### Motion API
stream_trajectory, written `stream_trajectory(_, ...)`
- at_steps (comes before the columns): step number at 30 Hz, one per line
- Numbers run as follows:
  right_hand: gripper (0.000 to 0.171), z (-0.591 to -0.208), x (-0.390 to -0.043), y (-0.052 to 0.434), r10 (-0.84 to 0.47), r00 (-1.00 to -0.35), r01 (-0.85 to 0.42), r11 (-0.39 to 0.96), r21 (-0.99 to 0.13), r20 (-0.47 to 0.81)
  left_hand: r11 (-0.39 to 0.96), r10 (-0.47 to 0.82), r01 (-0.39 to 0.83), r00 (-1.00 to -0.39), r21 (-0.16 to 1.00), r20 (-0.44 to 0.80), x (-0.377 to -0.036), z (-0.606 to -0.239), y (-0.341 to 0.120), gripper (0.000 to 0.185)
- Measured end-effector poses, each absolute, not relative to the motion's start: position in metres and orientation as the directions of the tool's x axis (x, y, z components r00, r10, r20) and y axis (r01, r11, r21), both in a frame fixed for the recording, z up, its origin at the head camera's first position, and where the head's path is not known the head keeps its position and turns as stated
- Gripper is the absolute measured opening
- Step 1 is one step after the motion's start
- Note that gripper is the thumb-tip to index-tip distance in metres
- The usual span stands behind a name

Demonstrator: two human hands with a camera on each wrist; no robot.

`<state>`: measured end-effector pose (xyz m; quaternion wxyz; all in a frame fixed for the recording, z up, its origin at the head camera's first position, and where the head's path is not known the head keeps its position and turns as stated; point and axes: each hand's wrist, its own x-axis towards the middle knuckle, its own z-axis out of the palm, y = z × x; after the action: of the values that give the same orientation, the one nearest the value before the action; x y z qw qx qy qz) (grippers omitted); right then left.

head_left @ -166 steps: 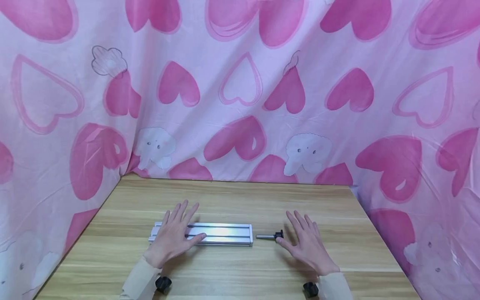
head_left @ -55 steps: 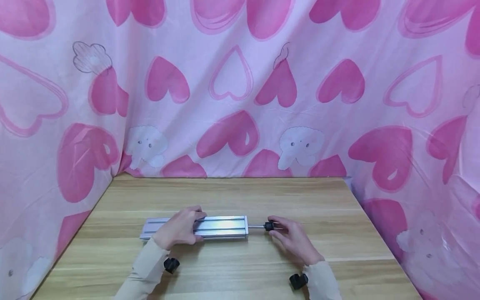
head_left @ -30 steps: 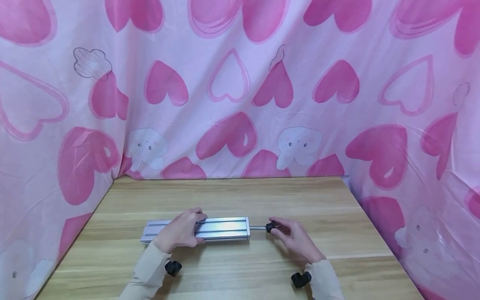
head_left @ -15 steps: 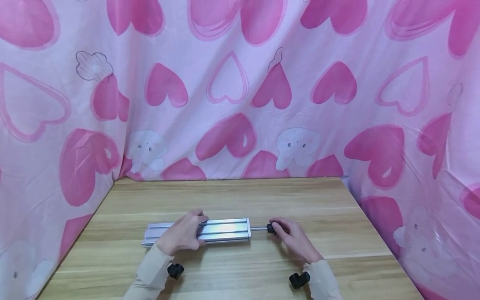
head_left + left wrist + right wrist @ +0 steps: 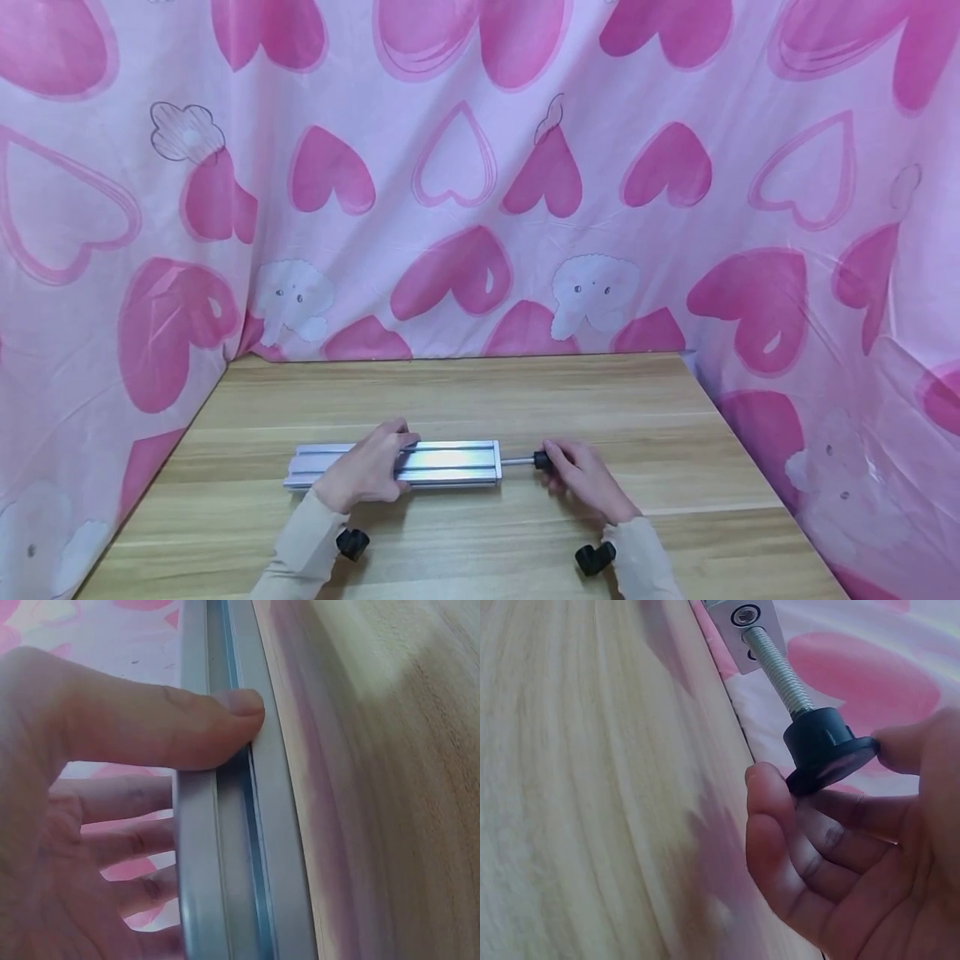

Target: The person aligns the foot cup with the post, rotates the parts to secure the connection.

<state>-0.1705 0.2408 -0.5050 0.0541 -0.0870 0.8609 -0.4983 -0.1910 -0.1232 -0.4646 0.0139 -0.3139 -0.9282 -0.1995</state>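
Observation:
A silver aluminium profile (image 5: 450,460) with lengthwise slots lies left to right above the wood tabletop. My left hand (image 5: 363,472) grips it near the middle, its thumb (image 5: 225,724) pressed over the slot on the near side and the other fingers at the far side. Off the profile's right end sticks a levelling foot (image 5: 825,746), a threaded metal rod with a round black base. My right hand (image 5: 588,479) pinches the base's rim between thumb and fingers. In the right wrist view, the rod meets an end plate (image 5: 727,627) beside a socket screw; the rod's tip is hidden.
The wood-grain table (image 5: 465,396) is ringed at the back and sides by a pink heart-patterned curtain (image 5: 622,317). Black clips (image 5: 352,544) are worn at both wrists, below the hands.
Both hands, earlier spread flat, have come to grip the profile and the levelling foot. The foot has moved against the profile's end plate; lately the right fingers have shifted round its base.

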Motion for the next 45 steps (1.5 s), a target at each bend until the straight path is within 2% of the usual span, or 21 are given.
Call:
stream_trajectory(8,0.05,-0.507,-0.17,0.239,-0.149,-0.988,-0.032,0.483,-0.875,-0.046,0.729,0.562,0.556,-0.819,0.4,0.114,-0.191,-0.466,-0.121,0.072)
stream_trajectory(17,0.062,-0.509,-0.166,0.244,-0.213,-0.976,-0.066,0.477,-0.877,-0.043,0.732,0.558,0.537,-0.826,0.419,0.084,-0.191,-0.46,-0.12,0.071)
stream_trajectory(24,0.05,-0.503,-0.159,0.252,-0.21,-0.978,-0.076,0.446,-0.892,-0.022,0.721,0.564,0.539,-0.822,0.435,0.083,-0.192,-0.456,-0.121,0.071)
stream_trajectory(28,0.057,-0.502,-0.158,0.256,-0.25,-0.968,-0.133,0.39,-0.911,0.034,0.725,0.56,0.534,-0.825,0.435,0.08,-0.192,-0.455,-0.121,0.071)
stream_trajectory(31,0.055,-0.503,-0.159,0.257,-0.283,-0.958,-0.161,0.362,-0.918,0.056,0.727,0.559,0.537,-0.825,0.428,0.085,-0.193,-0.456,-0.122,0.072)
stream_trajectory(39,0.05,-0.501,-0.161,0.257,-0.27,-0.957,-0.209,0.406,-0.89,0.102,0.705,0.591,0.606,-0.789,0.368,0.169,-0.193,-0.456,-0.123,0.067)
stream_trajectory(45,0.048,-0.502,-0.161,0.256,-0.271,-0.959,-0.192,0.424,-0.885,0.078,0.693,0.601,0.625,-0.776,0.359,0.191,-0.192,-0.454,-0.123,0.067)
